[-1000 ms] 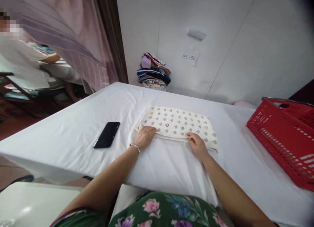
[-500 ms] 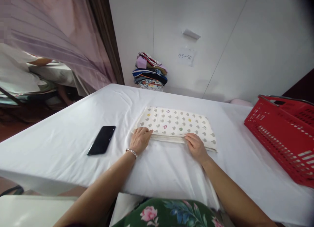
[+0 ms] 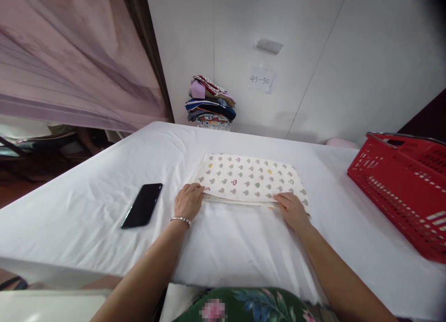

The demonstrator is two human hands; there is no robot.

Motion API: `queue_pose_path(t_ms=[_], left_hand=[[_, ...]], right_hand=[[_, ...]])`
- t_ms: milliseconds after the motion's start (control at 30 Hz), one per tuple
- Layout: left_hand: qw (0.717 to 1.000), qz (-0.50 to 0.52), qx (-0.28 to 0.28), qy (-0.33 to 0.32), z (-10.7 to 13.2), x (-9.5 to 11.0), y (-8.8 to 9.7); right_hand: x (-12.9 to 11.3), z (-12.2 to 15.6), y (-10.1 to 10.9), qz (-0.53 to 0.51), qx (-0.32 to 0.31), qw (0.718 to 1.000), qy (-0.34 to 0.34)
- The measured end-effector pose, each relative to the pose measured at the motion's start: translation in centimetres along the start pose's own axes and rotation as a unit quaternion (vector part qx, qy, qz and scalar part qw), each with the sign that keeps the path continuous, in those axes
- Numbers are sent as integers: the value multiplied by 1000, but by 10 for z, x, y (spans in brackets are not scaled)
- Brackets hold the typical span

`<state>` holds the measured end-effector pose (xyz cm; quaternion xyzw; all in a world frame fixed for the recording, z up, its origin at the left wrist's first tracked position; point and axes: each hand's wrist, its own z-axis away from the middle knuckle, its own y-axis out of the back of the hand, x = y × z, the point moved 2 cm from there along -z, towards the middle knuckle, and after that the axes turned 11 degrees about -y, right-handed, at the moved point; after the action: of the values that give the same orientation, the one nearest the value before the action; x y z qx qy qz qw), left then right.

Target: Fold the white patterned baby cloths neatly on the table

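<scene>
A folded cream cloth (image 3: 249, 179) printed with small grey and coloured mushrooms lies flat in the middle of the white-covered table (image 3: 104, 182). My left hand (image 3: 187, 200) is at its near left corner, fingers curled on the cloth's edge. At the near right corner, my right hand (image 3: 291, 209) has its fingers closed on the edge layers. A thin bracelet shows on my left wrist.
A black phone (image 3: 142, 205) lies on the table to the left of my hands. A red plastic basket (image 3: 400, 187) stands at the right edge. A stack of folded clothes (image 3: 211, 102) sits against the white wall behind the table. A pink curtain hangs at left.
Both hands slid outward along the cloth's near edge, the left toward the left corner, the right toward the right corner. The camera turned, and the person at far left left the view.
</scene>
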<state>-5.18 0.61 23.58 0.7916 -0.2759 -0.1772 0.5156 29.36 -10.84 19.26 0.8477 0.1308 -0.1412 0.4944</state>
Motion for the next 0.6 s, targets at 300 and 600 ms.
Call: queue_pose_path(t_ms=[300,600], left_hand=[[994,51,-30,92,6,-15,0],[998,49,48,6,6,-25,-3]], right_hand=[[67,24,30,141,-44,988,-38],[97,46,33,142,-21,985,-92]])
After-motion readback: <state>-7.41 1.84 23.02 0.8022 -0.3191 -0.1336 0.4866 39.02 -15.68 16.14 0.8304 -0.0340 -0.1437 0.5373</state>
